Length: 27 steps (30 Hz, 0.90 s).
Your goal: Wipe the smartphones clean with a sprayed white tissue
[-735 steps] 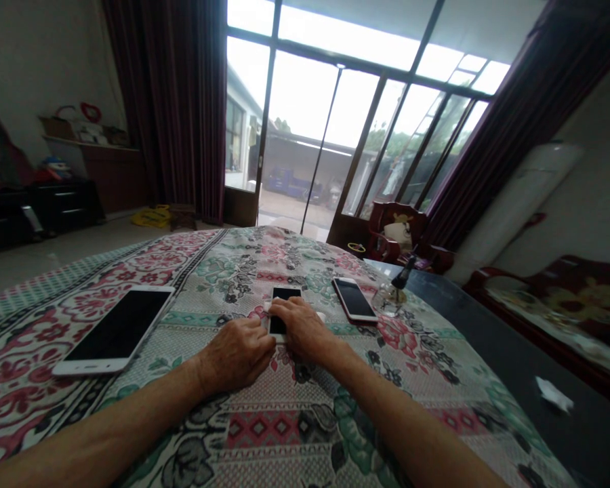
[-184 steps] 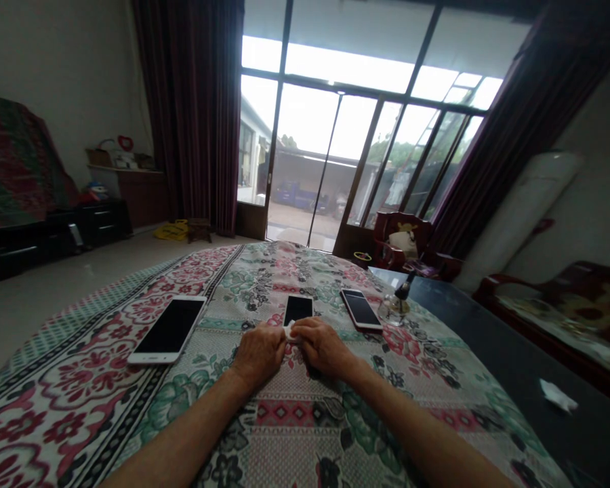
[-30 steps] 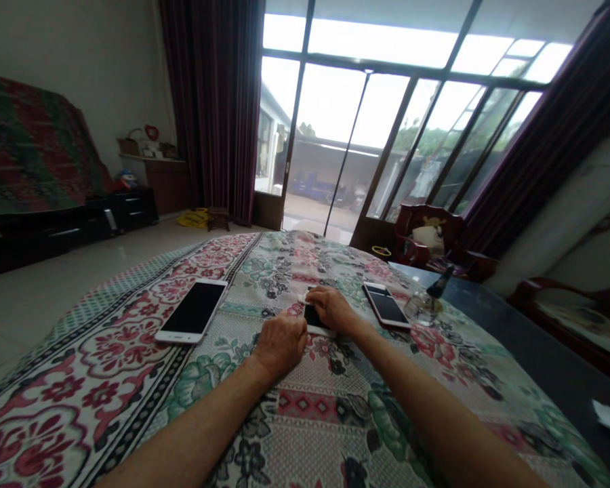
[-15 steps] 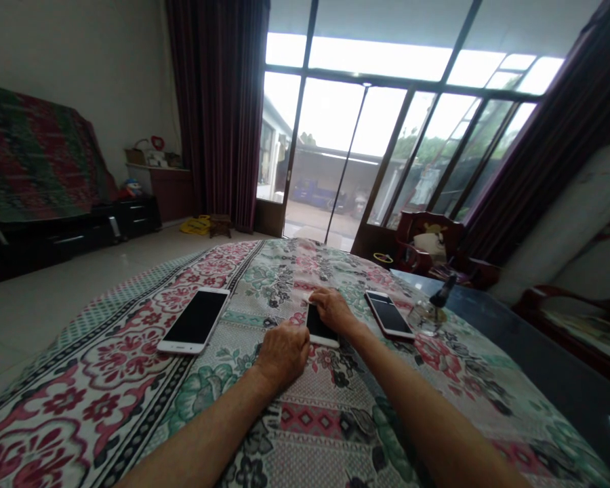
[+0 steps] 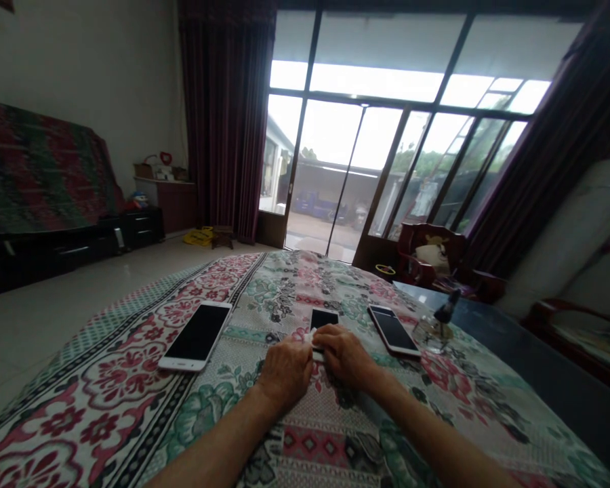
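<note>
A small smartphone with a dark screen lies on the patterned tablecloth between my hands. My left hand, fingers curled, grips its lower left edge. My right hand is bent over the phone's lower part and covers much of it. Under my right fingertips a bit of white, tissue-like wipe shows, close to my left fingers; most of it is hidden. To the left lies a larger white smartphone, screen up. Another white-framed smartphone rests right of my right hand.
A clear bottle with a dark top stands beyond the right phone. The flowered tablecloth covers a table with a rounded far edge. A dark glossy surface adjoins on the right. Farther off are a wooden chair and glass doors.
My right hand has slid from the phone's far end down towards me, with the white wipe, uncovering the top of the screen. My left hand stays at the phone's edge. The view has tilted up slightly.
</note>
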Each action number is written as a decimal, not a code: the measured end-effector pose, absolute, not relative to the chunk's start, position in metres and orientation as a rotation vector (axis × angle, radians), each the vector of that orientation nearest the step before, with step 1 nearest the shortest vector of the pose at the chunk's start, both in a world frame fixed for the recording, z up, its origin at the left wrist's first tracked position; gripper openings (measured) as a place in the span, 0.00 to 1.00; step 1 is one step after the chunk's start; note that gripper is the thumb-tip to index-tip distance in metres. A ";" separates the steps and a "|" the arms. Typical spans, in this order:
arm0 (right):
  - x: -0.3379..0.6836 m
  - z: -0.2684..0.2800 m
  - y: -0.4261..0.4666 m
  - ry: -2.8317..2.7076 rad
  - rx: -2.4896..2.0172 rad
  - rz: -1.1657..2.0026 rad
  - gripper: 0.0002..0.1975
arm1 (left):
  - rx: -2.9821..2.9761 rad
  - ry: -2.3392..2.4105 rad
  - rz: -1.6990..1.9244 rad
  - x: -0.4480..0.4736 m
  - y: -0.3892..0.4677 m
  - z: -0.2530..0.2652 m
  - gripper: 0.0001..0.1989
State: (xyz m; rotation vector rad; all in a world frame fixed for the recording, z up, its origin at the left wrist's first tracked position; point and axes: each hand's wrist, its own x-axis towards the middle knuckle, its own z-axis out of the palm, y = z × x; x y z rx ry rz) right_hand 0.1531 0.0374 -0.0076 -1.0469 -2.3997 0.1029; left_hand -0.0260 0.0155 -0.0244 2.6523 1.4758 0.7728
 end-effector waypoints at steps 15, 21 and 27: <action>0.148 0.000 0.111 -2.345 -1.382 -0.047 0.15 | 2.640 1.512 0.764 -0.025 0.017 -0.027 0.07; 0.144 0.000 0.124 -2.308 -1.512 -0.097 0.16 | 2.630 1.521 0.731 -0.025 0.014 -0.024 0.08; 0.150 -0.005 0.113 -2.287 -1.412 -0.088 0.15 | 2.637 1.511 0.730 -0.024 0.015 -0.023 0.09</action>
